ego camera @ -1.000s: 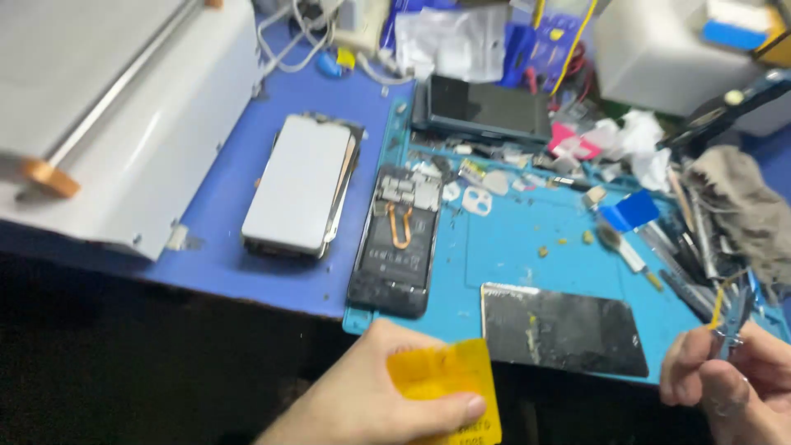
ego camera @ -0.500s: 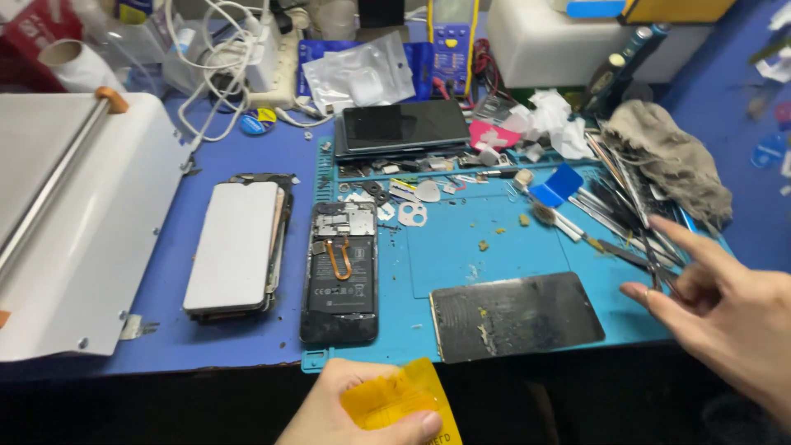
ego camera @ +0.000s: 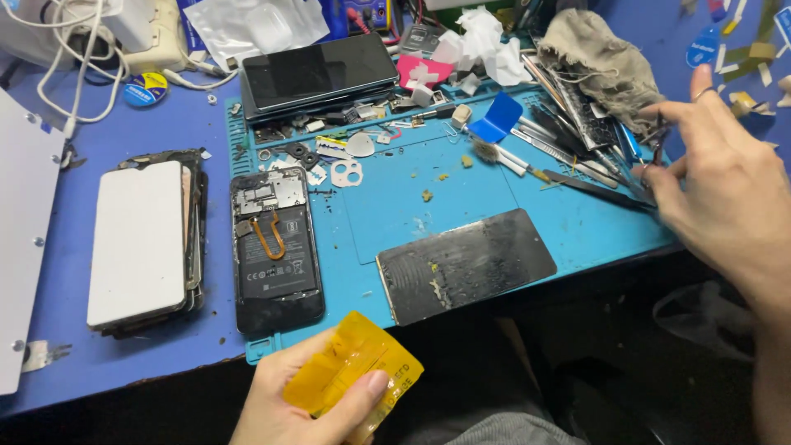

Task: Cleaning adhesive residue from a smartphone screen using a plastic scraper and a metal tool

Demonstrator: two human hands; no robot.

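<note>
**Yellow plastic pouch in one hand, tools under the other**

Yellow translucent plastic pouch (ego camera: 350,375) sits pinched in the left hand (ego camera: 305,395), thumb over the front, fingers curled behind it, held just off the near edge of the worktop (ego camera: 165,124). Straight ahead of that hand is the opened black phone body with an orange loop cable (ego camera: 274,247), lying on the teal rubber repair mat (ego camera: 445,189). Just beside it, further out to the left, there's a white flat panel in a cracked black frame (ego camera: 140,243). Between the two hands lies a detached black glass panel with scraped glue (ego camera: 465,264), tilted on the mat. The right hand (ego camera: 721,181) is down on the pile of thin metal tweezers and picks (ego camera: 593,156), fingertips touching them; can't tell if it's actually gripping one. Beyond that hand is a crumpled grey-brown cloth (ego camera: 606,62).
</note>
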